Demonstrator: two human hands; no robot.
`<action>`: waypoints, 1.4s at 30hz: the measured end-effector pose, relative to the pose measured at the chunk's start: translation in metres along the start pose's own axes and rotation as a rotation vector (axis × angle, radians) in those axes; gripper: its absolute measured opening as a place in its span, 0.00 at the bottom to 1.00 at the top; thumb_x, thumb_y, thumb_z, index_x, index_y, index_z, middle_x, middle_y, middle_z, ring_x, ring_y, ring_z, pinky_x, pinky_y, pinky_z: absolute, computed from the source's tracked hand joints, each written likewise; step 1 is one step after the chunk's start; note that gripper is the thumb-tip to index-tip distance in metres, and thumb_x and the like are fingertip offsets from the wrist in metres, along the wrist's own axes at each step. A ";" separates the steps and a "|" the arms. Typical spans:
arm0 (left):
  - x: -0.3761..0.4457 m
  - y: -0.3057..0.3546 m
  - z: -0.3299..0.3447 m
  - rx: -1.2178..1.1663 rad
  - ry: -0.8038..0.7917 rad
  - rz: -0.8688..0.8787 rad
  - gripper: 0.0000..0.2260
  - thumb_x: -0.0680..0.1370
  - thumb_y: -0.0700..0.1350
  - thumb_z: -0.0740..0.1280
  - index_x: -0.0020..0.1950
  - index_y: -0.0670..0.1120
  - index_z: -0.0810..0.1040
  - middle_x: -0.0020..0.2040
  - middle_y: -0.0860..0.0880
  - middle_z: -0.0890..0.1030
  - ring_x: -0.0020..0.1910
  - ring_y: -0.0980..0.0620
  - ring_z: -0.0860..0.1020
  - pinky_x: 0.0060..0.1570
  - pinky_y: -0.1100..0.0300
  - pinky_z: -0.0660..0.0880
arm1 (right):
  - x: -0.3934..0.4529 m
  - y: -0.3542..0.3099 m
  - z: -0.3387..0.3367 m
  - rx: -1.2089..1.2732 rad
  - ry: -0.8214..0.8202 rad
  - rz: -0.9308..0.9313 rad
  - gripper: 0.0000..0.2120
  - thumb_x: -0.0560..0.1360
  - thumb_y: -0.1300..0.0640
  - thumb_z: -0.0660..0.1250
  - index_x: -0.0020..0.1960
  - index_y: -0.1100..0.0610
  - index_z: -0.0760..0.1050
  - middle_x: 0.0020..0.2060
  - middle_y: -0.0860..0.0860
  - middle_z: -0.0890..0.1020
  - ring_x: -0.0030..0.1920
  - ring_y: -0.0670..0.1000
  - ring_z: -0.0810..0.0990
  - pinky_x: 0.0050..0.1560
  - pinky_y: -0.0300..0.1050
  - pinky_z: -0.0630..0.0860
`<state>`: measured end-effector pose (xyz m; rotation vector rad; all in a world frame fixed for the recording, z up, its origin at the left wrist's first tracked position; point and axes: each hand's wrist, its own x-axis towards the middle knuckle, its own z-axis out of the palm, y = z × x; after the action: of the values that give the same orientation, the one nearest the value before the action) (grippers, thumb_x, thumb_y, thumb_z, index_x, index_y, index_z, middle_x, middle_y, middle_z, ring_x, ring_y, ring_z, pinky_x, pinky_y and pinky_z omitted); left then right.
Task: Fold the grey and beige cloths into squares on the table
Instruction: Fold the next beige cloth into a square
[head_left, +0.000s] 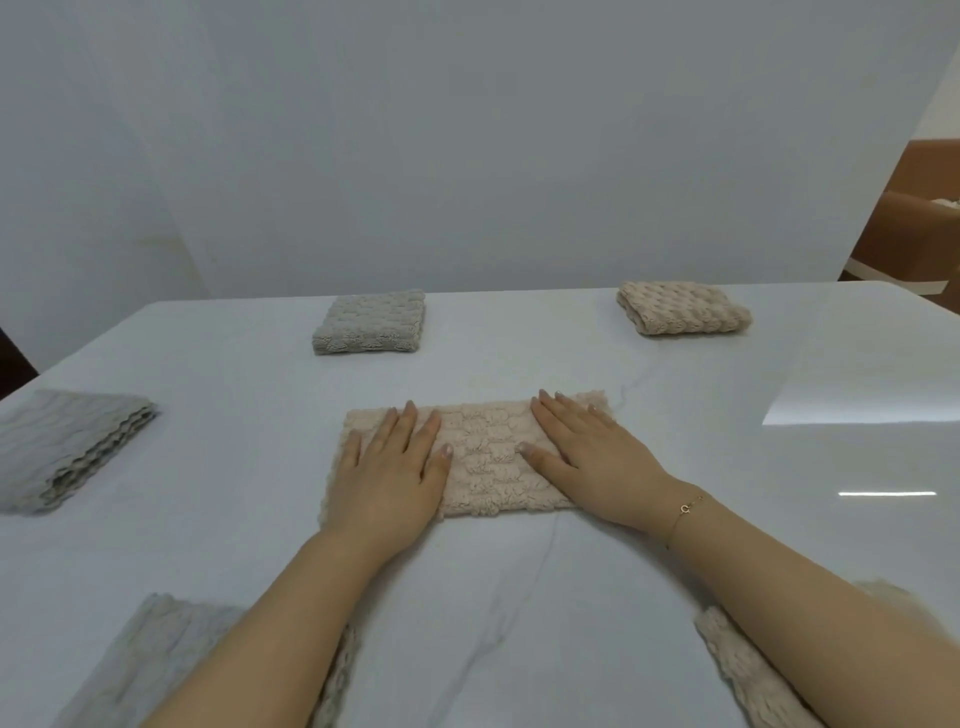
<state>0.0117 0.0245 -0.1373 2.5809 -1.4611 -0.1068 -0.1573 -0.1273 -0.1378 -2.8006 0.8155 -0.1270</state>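
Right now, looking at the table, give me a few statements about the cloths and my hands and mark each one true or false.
1. Both hands, left hand and right hand, lie flat on the beige cloth in the middle. True.
2. That beige cloth is already a square. False: it is a long rectangle, still needing a fold.
3. A folded grey cloth lies at the far side of the table. True.
4. The right hand is lifting a corner. False: its fingers are straight and pressing down.
5. A bracelet is on the left wrist. False: it is on the right.
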 end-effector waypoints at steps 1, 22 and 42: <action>0.000 -0.002 0.000 0.008 0.002 -0.019 0.24 0.82 0.57 0.42 0.78 0.56 0.43 0.79 0.54 0.42 0.77 0.56 0.40 0.75 0.51 0.38 | -0.001 0.002 -0.001 -0.004 0.004 0.016 0.31 0.80 0.39 0.45 0.78 0.53 0.45 0.78 0.46 0.46 0.76 0.43 0.43 0.76 0.44 0.39; 0.003 -0.047 -0.022 -0.405 0.444 -0.307 0.15 0.76 0.54 0.65 0.54 0.44 0.78 0.51 0.47 0.80 0.50 0.46 0.77 0.48 0.55 0.72 | -0.005 0.012 -0.009 0.052 0.006 0.119 0.33 0.79 0.37 0.47 0.78 0.53 0.46 0.78 0.46 0.48 0.77 0.44 0.44 0.76 0.44 0.43; 0.003 -0.039 -0.053 -1.374 0.017 -0.414 0.14 0.74 0.45 0.71 0.56 0.39 0.78 0.51 0.40 0.84 0.47 0.44 0.82 0.44 0.55 0.79 | -0.006 0.009 -0.020 0.291 0.253 -0.219 0.22 0.77 0.46 0.62 0.68 0.51 0.72 0.72 0.44 0.66 0.73 0.41 0.60 0.73 0.41 0.59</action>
<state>0.0543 0.0476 -0.0921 1.5979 -0.4207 -0.7984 -0.1700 -0.1350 -0.1203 -2.6156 0.4874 -0.5960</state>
